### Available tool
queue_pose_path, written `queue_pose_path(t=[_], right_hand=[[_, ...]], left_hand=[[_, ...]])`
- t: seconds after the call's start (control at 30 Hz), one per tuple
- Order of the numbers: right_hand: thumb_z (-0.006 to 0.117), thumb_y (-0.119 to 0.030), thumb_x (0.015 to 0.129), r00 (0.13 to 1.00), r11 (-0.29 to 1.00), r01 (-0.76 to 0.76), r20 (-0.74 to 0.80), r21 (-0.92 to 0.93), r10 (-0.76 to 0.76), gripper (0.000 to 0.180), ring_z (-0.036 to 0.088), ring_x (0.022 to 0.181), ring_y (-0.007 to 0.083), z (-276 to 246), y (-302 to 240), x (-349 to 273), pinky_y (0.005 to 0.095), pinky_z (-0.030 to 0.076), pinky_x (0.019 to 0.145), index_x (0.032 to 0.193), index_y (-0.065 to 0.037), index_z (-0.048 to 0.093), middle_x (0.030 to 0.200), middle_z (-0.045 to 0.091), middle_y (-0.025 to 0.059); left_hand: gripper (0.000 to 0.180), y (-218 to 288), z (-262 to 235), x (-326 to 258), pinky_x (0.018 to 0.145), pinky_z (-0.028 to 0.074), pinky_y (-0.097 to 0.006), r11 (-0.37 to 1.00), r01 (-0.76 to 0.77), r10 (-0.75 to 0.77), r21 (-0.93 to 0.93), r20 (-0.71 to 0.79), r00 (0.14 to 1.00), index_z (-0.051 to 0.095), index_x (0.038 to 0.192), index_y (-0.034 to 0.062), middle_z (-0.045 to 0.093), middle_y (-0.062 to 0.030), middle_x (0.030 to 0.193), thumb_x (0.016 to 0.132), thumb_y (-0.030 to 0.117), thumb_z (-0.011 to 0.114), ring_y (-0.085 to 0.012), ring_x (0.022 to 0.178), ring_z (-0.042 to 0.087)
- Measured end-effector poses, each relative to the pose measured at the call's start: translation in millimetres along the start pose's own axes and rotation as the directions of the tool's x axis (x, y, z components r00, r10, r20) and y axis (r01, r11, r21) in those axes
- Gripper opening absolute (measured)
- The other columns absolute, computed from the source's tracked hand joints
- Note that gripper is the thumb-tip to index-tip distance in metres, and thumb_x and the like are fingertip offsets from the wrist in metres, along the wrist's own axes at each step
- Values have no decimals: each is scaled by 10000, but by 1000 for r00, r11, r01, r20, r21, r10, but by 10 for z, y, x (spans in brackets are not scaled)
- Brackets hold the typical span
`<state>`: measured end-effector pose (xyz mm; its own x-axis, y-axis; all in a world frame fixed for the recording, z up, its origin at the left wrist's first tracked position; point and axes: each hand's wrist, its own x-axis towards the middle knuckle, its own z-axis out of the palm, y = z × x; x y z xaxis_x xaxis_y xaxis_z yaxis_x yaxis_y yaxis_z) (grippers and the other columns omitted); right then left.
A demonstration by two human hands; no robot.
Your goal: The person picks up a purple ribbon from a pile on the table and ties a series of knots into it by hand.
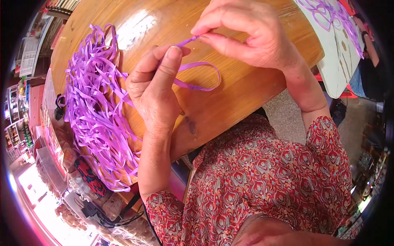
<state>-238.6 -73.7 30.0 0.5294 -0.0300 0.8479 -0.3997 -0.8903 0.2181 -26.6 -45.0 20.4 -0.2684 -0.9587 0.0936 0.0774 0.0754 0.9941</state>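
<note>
A narrow purple ribbon point(209, 85) is stretched between my two hands above the wooden table. My left hand point(158, 80) pinches it between thumb and fingers, and a loop of it hangs out to the right of that hand. Farther up and to the right, my right hand point(250, 37) grips the twisted end with thumb and forefinger. Whether that end is knotted is too small to tell. A large tangled pile of purple ribbons point(96, 98) lies left of my left hand and reaches the table's left edge.
The round wooden table point(205, 112) has a glare patch near its far side. A white table point(334, 61) on the right bears more purple ribbons point(324, 14), with another person's arm point(370, 45) beside it. Bags and dark cables point(102, 217) crowd the lower left.
</note>
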Motion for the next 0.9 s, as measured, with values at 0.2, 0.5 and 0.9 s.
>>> queue_pose_path(t=[0.2,0.5,0.9], right_hand=[[723,-72,747,753,672,-649,173,358,635,342,604,771,243,-308,-296,231,302,476,646,1067,4,628,865,626,115],[724,-67,741,982,990,27,189,-140,0,205,567,759,224,-117,-80,74,316,438,665,930,-30,655,833,610,74],[726,-61,732,833,757,-552,188,349,520,345,586,798,205,93,-308,23,297,460,681,1048,-41,588,879,625,68]], left_hand=[[100,-35,-31,4,790,441,-252,984,-3,-3,-180,-30,1000,675,906,-10,681,-91,853,850,63,636,-119,810,601],[164,-14,106,-23,488,251,-195,999,-36,35,-37,-31,999,653,897,-64,567,-9,667,866,85,592,-35,523,369],[144,63,35,-5,469,239,-194,886,6,-28,-463,-41,999,646,871,0,589,-17,702,888,128,581,-43,492,315]])
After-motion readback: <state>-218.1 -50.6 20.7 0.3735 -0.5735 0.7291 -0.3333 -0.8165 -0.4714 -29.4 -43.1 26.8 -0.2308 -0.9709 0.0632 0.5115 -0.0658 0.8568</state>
